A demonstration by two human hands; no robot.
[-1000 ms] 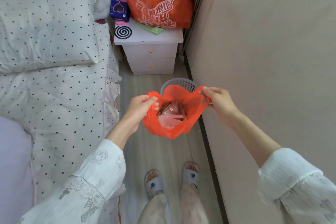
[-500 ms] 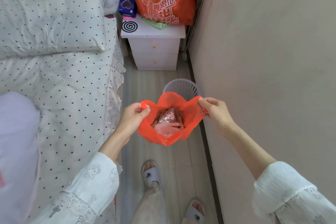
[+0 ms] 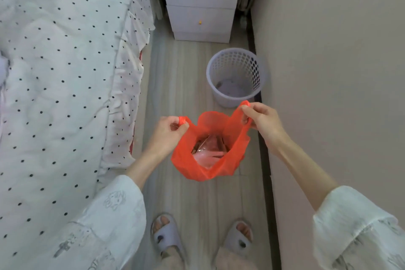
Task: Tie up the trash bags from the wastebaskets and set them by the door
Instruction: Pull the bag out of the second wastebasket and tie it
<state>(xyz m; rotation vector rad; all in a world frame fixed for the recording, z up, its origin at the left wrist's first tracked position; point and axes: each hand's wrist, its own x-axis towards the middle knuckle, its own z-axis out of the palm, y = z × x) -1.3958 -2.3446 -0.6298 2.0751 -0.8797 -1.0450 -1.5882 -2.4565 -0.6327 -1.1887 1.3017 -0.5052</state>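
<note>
Orange trash bag (image 3: 210,169) held open in air over wood floor (image 3: 175,76), near side of wastebasket (image 3: 235,76). Left hand (image 3: 168,133) pinches left handle, right hand (image 3: 263,120) pinches right handle; hands apart, bag mouth spread, crumpled wrappers inside. Wastebasket stands against right wall (image 3: 328,50). Narrow floor strip between bed (image 3: 65,72) edge at left and wall. White nightstand (image 3: 200,2) at far end. No readable writing.
</note>
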